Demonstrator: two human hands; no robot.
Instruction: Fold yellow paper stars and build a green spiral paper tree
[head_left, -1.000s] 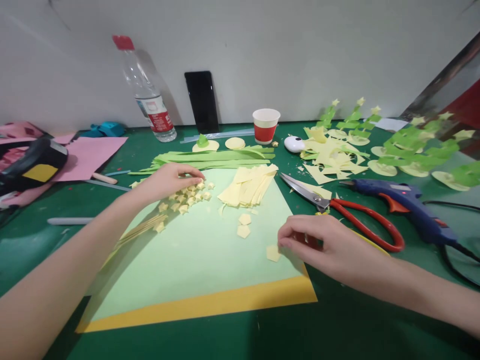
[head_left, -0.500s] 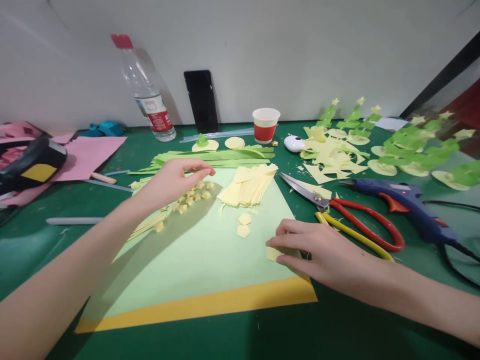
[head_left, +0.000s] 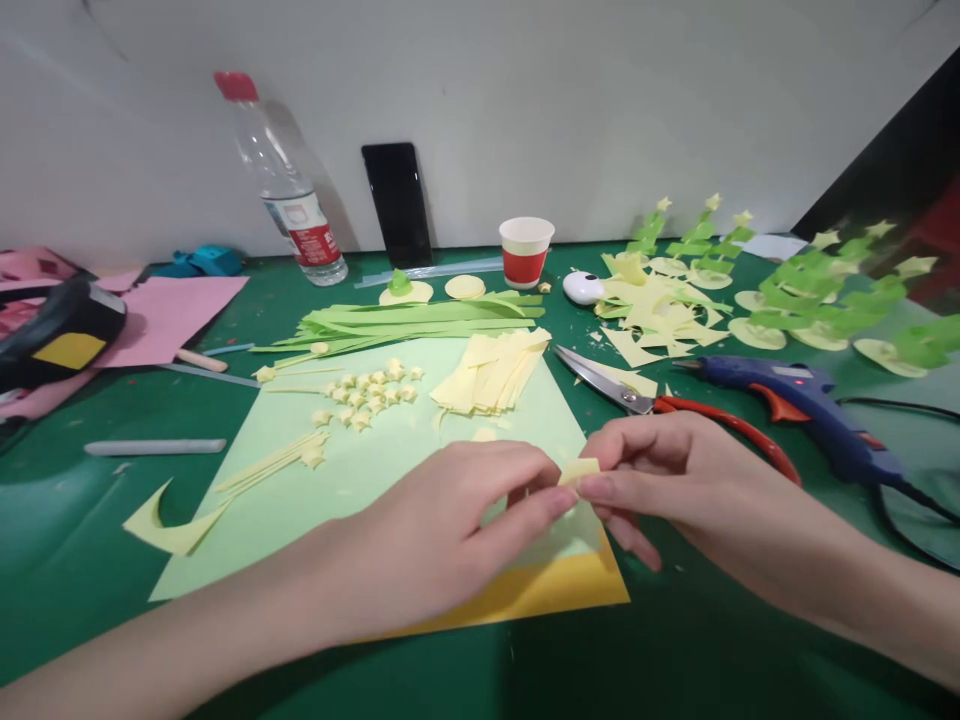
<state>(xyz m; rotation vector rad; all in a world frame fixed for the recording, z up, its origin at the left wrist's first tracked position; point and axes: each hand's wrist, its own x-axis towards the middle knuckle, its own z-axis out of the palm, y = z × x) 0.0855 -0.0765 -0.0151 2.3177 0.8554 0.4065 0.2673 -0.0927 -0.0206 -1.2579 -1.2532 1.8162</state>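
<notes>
Between my left hand (head_left: pixel 480 520) and my right hand (head_left: pixel 660 470) is a small yellow paper piece (head_left: pixel 579 470), pinched by the fingertips of both. The hands meet over the right front part of a light green sheet (head_left: pixel 390 455) that has an orange strip (head_left: pixel 555 595) along its front edge. Small folded paper stars (head_left: pixel 364 395) lie in a cluster on the sheet, left of a pile of yellow paper strips (head_left: pixel 491 372). Thin strips with a star at the end (head_left: pixel 274 462) rest farther left. My left hand mostly hides the pentagon pieces.
Red-handled scissors (head_left: pixel 630 400) and a blue glue gun (head_left: pixel 802 400) lie at the right, before yellow scraps (head_left: pixel 660 310) and green paper plants (head_left: pixel 832 290). Along the back stand a bottle (head_left: pixel 300 225), a phone (head_left: pixel 397 205) and a paper cup (head_left: pixel 525 255). Green strips (head_left: pixel 420 322) lie behind the sheet.
My left hand has come from above the stars toward the right and front, to the yellow piece. My right hand has lifted that piece off the sheet.
</notes>
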